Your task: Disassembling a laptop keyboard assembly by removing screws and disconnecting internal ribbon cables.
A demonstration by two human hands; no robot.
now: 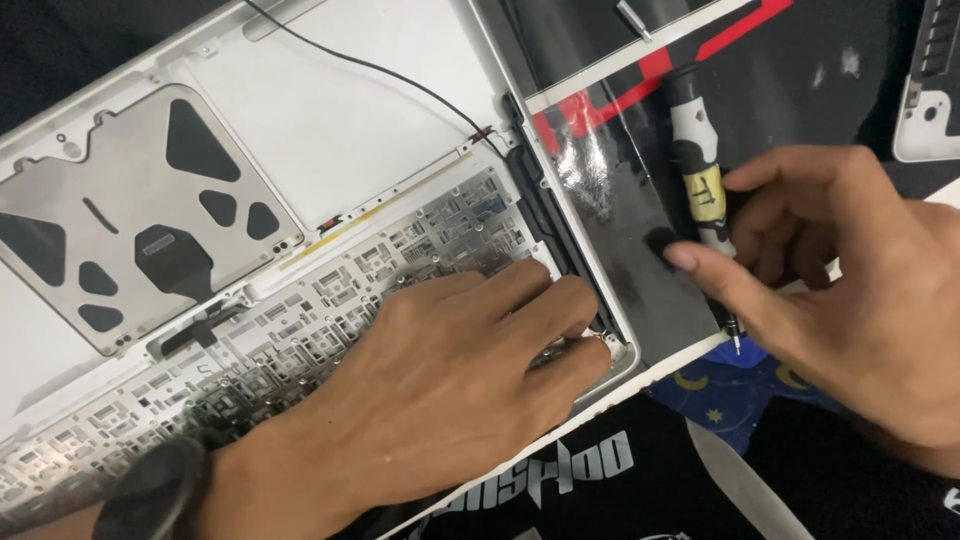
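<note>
Item: opened laptop top case (330, 120), silver aluminium, lying inside-up on a dark work mat (800, 70), set at a slant across the left and middle of the view.

Trackpad underside (130, 215): grey plate with dark triangular cut-outs, in the left part of the case. Beside it, toward the upper right, a bare silver bay.

Keyboard backplate (300, 320): perforated metal grid running along the near edge of the case, from lower left to the right corner.

Thin black cable (400, 80): crosses the bare bay from the top edge down to a small connector at the right side of the case.

Black strip (555, 230): long dark part seated along the right edge of the case, just beside the keyboard backplate.

Left hand (460, 370): lies palm-down over the right end of the backplate, fingers stretched out flat and together, tips pressing at the right corner of the case. It grasps nothing. A black wristwatch (150, 490) sits on the wrist.

Right hand (860, 280): off the case, over the mat to its right. Thumb and fingers are closed around a precision screwdriver (700, 180), black and white handle with a yellow label. The handle points up and away; the fine tip points down toward the near side, close to the corner of the case but clear of it.

Glossy black sheet (630, 220): lies on the mat under the screwdriver, touching the right edge of the case.

Second silver part (925, 110): partly in view at the upper right edge, well apart from the hands.
</note>
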